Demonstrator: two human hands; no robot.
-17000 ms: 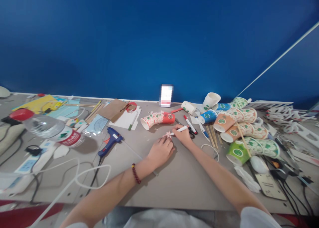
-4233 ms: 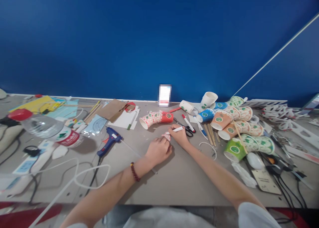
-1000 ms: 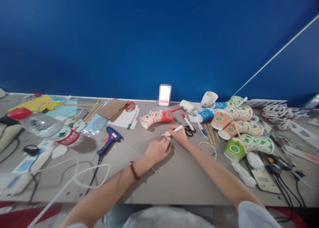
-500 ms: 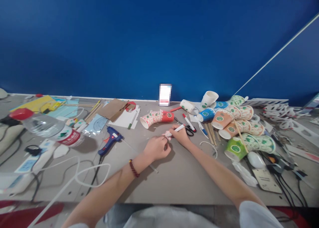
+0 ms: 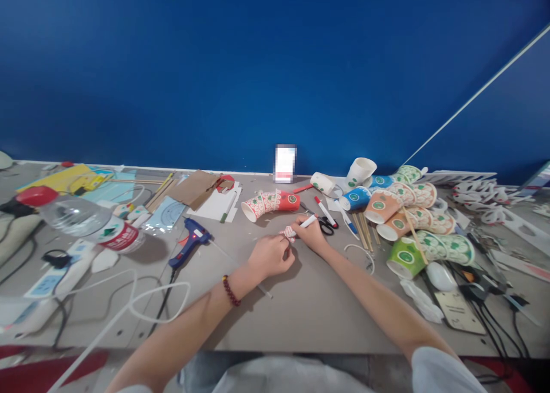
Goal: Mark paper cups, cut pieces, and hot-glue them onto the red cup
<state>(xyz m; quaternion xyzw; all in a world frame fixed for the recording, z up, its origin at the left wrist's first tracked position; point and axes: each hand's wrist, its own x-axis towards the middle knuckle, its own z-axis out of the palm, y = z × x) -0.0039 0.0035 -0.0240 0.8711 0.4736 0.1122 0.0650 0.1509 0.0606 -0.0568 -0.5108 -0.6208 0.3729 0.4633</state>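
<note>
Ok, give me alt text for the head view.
A person's right hand holds a white marker, its tip at a small red-and-white piece held by the left hand, over a cluttered grey table. Red paper cups lie beyond, a blue glue gun to the left, orange, green and blue cups to the right.

The left hand (image 5: 270, 256) has curled its fingers into a little ring. The white pen (image 5: 307, 221) in the right hand (image 5: 313, 235) slants more than at first.
</note>
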